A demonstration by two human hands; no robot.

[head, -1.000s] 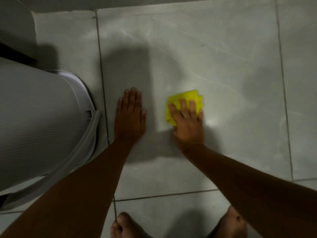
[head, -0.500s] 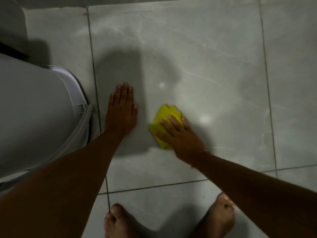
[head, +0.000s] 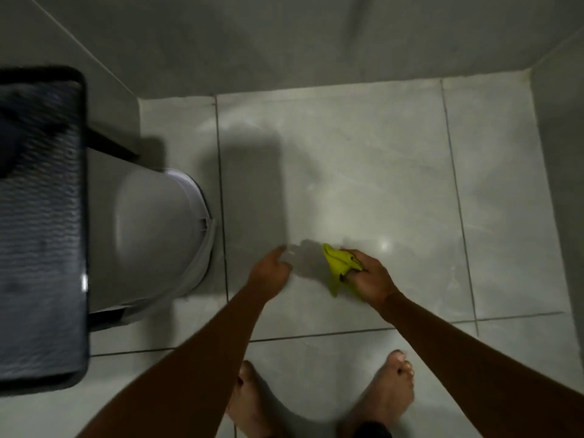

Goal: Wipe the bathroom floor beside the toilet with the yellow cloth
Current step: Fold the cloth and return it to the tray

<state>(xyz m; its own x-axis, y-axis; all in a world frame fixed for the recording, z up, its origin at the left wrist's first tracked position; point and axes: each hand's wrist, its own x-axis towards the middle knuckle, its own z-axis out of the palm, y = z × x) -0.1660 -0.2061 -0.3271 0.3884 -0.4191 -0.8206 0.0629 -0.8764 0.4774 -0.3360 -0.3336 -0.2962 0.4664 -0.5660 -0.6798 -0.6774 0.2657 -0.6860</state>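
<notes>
The cloth (head: pixel 339 262) is bright yellow, the only strong colour, bunched in the right hand (head: pixel 373 279) to the right of the toilet (head: pixel 158 229). The toilet is plain pale grey-white, and the floor (head: pixel 363 172) beside it is light grey tile with faint marbled veining and thin dark grout lines. Left of the toilet lies a dark, nearly black slab (head: pixel 41 229) with fine wavy ripple lines across it, and the walls (head: pixel 284 42) behind the toilet are plain grey.

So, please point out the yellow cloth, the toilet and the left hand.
yellow cloth (head: pixel 338 260), head view, on the bunched fabric.
toilet (head: pixel 148 229), head view, on its white side.
left hand (head: pixel 271 270), head view, on its back.
</notes>
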